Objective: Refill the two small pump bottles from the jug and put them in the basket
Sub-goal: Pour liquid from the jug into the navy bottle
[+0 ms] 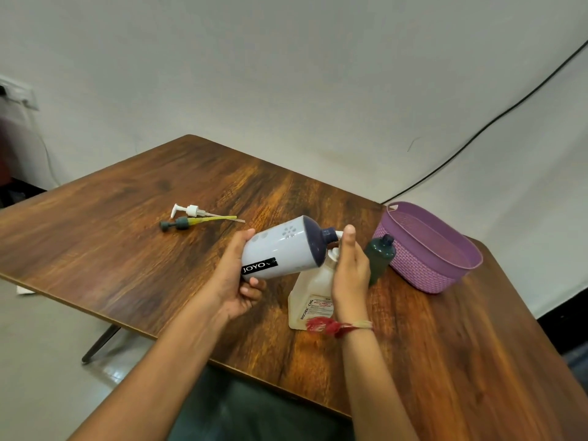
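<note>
Gripping the pale JOYO jug [280, 251], the left hand [235, 281] is holding it tilted toward three o'clock. The right hand [350, 272] is clasping the cream BIOCHEK bottle [305, 297].

Basket [413, 265] right of standing bottle [380, 259]; pump heads [191, 214] left on table [127, 249].

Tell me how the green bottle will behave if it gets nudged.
The green bottle stands tall and narrow beside the basket, so it would probably tip easily. Its neck is open with the pump off, so anything inside could spill. It looks like rigid plastic, likely light, and round enough to roll once down.
</note>
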